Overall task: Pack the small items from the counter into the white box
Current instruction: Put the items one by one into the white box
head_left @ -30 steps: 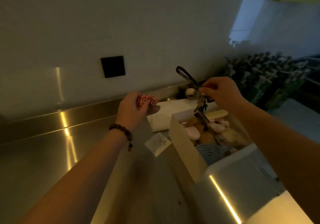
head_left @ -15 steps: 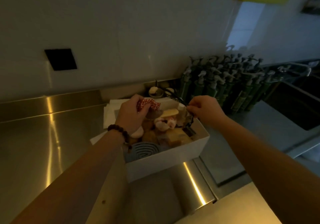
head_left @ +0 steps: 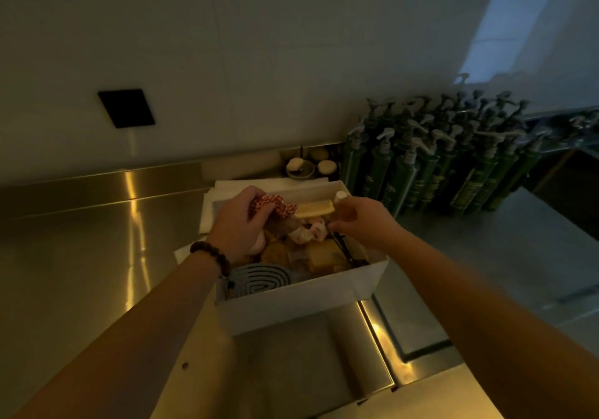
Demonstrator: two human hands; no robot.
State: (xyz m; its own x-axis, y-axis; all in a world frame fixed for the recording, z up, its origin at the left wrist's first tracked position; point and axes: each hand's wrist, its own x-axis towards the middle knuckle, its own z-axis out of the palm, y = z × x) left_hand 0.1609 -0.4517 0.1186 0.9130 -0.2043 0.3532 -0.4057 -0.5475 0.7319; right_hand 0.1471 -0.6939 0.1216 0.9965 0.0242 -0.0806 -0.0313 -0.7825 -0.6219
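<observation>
Hovering over white box [head_left: 301, 305], both hands: L [head_left: 238, 221], R [head_left: 363, 221].

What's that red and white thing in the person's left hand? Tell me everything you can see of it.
The red-and-white item looks like a small piece of soft, patterned fabric, bunched up with ruffled edges, perhaps a scrunchie; the dim light hides finer detail. The left hand pinches it between thumb and fingers, partly covering it. It is held above the far left part of the open white box, over the items already inside. A pale yellow bar lies just to its right.
</observation>
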